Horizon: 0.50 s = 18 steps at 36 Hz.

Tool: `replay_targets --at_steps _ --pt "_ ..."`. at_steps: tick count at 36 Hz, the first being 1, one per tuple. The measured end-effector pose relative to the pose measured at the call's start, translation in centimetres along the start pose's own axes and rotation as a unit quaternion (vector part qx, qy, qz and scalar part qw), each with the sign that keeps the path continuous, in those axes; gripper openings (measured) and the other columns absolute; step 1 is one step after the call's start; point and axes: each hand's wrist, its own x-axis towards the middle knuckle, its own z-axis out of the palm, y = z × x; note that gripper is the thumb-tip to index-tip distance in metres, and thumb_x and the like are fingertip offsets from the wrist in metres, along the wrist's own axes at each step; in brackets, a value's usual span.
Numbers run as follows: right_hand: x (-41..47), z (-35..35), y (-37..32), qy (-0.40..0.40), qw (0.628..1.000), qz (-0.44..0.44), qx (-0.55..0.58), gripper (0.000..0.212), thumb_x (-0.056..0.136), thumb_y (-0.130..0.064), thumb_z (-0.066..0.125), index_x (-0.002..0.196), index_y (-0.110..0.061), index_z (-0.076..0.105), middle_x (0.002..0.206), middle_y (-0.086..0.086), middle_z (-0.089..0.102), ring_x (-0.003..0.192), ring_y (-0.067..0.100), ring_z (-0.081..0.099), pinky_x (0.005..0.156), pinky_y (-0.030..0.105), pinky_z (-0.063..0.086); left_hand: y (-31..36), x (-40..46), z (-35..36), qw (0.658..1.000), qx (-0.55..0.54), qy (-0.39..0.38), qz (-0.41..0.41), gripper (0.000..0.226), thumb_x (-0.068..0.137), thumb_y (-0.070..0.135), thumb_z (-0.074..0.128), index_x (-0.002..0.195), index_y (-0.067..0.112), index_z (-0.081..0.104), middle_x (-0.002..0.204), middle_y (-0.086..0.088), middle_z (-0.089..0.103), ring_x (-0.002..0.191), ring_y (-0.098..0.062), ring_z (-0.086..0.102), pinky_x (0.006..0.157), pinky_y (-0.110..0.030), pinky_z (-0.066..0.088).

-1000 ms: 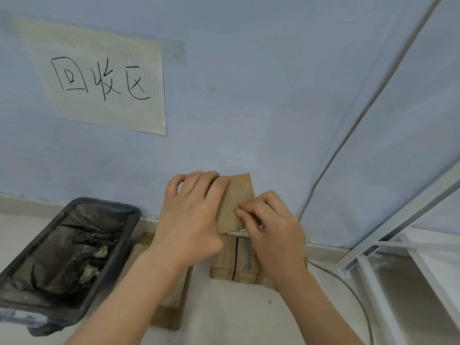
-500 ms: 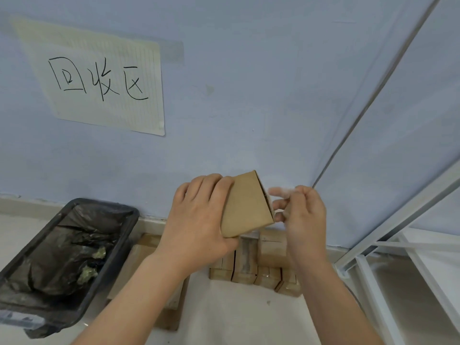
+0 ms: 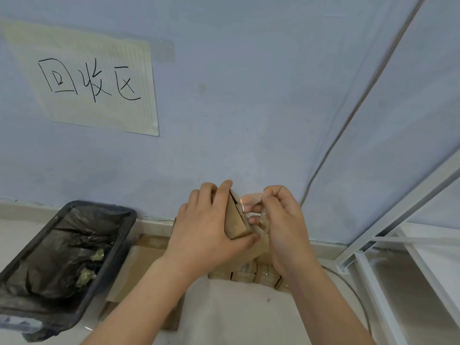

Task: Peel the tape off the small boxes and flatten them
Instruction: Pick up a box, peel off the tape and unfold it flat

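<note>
Left hand point(image 3: 206, 235) grips box point(image 3: 235, 220); right fingers point(image 3: 270, 195) pinch tape point(image 3: 250, 201).

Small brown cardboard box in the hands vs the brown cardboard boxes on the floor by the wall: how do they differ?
The small brown cardboard box is held up in the left hand; the brown cardboard boxes on the floor sit in a row. The held box has clear tape being pulled off by the right hand; no hand touches the floor boxes, and glossy strips on them look like tape still in place. Both are plain brown cardboard of similar small size.
</note>
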Motion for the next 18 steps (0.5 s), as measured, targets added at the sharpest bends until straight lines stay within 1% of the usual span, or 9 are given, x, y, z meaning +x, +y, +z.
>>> replay_targets --at_steps 4,6,8,10,12,14,15,16,18 --pt "0.5 -0.3 0.2 0.037 0.99 0.062 0.117 0.011 0.094 -0.002 0.041 0.087 -0.008 0.047 0.073 0.012 0.069 0.058 0.014 0.062 0.053 0.021 0.052 -0.5 0.2 0.1 0.999 -0.013 0.026 0.021 0.092 0.057 0.075 0.045 0.134 0.024 0.036 0.115 0.005 0.041 0.103 -0.015 0.042 0.08 -0.033 0.043" --pt "0.9 -0.4 0.3 0.059 0.982 0.082 0.158 0.011 0.093 0.0 0.039 0.089 -0.006 0.047 0.068 0.012 0.065 0.052 0.014 0.06 0.049 0.02 0.051 -0.4 0.1 0.4 0.998 0.001 0.038 0.044 0.089 0.057 0.073 0.049 0.129 0.022 0.036 0.112 0.004 0.044 0.1 -0.018 0.048 0.075 -0.034 0.046" --pt "1.5 -0.8 0.4 0.099 0.975 0.084 0.179 0.015 0.092 0.002 0.037 0.083 -0.006 0.046 0.066 0.01 0.062 0.054 0.016 0.058 0.048 0.021 0.051 -0.1 0.0 0.4 0.998 0.005 0.042 0.054 0.088 0.058 0.074 0.049 0.128 0.022 0.034 0.112 0.003 0.045 0.1 -0.018 0.049 0.074 -0.034 0.048" --pt "2.0 -1.7 0.1 0.14 0.967 0.08 0.199 0.019 0.094 0.001 0.036 0.078 -0.007 0.044 0.072 0.011 0.061 0.066 0.02 0.06 0.054 0.024 0.057 -0.1 -0.1 0.3 0.998 -0.007 0.039 0.044 0.09 0.059 0.077 0.046 0.13 0.024 0.03 0.118 0.006 0.04 0.107 -0.013 0.04 0.08 -0.032 0.046" --pt "2.4 -2.6 -0.3 0.16 0.95 0.084 0.256 0.022 0.096 -0.001 0.036 0.076 -0.006 0.043 0.08 0.013 0.061 0.075 0.024 0.065 0.066 0.032 0.061 -0.3 -0.1 -0.1 0.998 -0.025 0.039 0.037 0.093 0.059 0.078 0.046 0.132 0.025 0.027 0.124 0.007 0.036 0.111 -0.009 0.034 0.083 -0.029 0.043" --pt "2.7 -3.3 -0.5 0.167 0.925 0.092 0.33 0.026 0.097 -0.001 0.036 0.072 -0.007 0.041 0.08 0.013 0.061 0.069 0.025 0.069 0.07 0.038 0.06 -0.3 0.0 -0.4 0.997 -0.03 0.053 0.057 0.093 0.059 0.077 0.05 0.131 0.024 0.027 0.124 0.005 0.04 0.11 -0.009 0.035 0.082 -0.028 0.043" --pt "2.9 -3.5 -0.5 0.174 0.914 0.1 0.352 0.028 0.096 -0.001 0.036 0.07 -0.008 0.041 0.076 0.011 0.06 0.061 0.022 0.069 0.067 0.036 0.06 -0.3 0.0 -0.4 0.996 -0.028 0.055 0.068 0.092 0.059 0.077 0.051 0.131 0.024 0.028 0.123 0.004 0.042 0.108 -0.009 0.037 0.082 -0.028 0.043" --pt "3.1 -3.8 -0.5 0.185 0.905 0.108 0.367 0.027 0.094 0.0 0.035 0.069 -0.009 0.041 0.07 0.008 0.058 0.053 0.018 0.066 0.06 0.03 0.06 -0.2 0.0 -0.4 0.996 -0.025 0.052 0.074 0.092 0.058 0.076 0.052 0.131 0.023 0.029 0.123 0.003 0.044 0.107 -0.009 0.038 0.084 -0.028 0.042" --pt "3.7 -5.1 -0.5 0.216 0.883 0.11 0.402 0.027 0.089 0.003 0.032 0.068 -0.011 0.04 0.056 0.003 0.049 0.042 0.013 0.051 0.044 0.018 0.046 -0.3 0.0 -0.4 0.995 -0.024 0.048 0.079 0.093 0.058 0.076 0.052 0.131 0.023 0.03 0.123 0.004 0.044 0.107 -0.009 0.04 0.088 -0.028 0.041"
